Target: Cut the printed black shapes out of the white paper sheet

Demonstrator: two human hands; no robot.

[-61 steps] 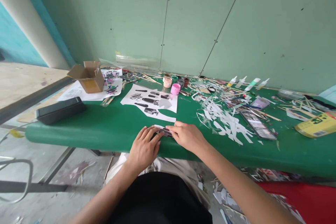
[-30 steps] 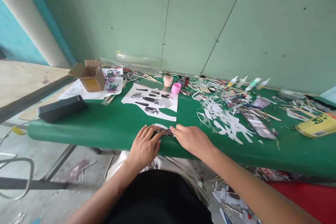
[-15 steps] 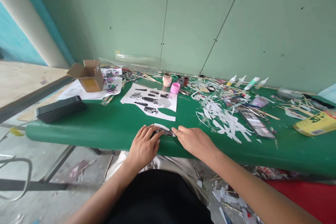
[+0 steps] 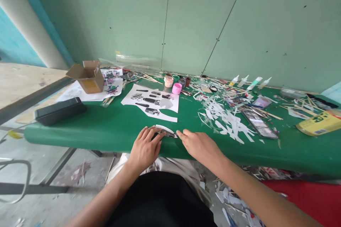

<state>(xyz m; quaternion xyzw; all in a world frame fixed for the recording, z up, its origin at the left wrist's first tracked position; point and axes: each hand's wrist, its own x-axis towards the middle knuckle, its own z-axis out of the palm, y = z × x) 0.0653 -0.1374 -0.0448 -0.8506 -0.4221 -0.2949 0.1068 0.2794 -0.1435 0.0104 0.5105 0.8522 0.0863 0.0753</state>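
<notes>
A small cut piece of white paper point(image 4: 161, 127) with a dark grey printed shape lies near the front edge of the green table. My left hand point(image 4: 146, 146) rests over its left part, fingers stretched and slightly spread, pressing it down. At the paper's right end is my right hand point(image 4: 198, 144), its thumb and forefinger pinched together. Whatever those fingertips hold is too small to make out. Just beyond both hands lies a larger white sheet point(image 4: 170, 113) printed with black and grey shapes, its lower edge cut in a curve.
White paper scraps point(image 4: 221, 113) and a phone point(image 4: 258, 124) lie to the right. Behind stand a pink paint jar point(image 4: 176, 88) and several glue bottles point(image 4: 255, 83). A yellow package point(image 4: 321, 123) is far right. Leftward are an open cardboard box point(image 4: 92, 84) and a dark grey case point(image 4: 60, 111).
The whole view has shifted very slightly. Both hands stay at the small paper piece, with hardly any visible movement.
</notes>
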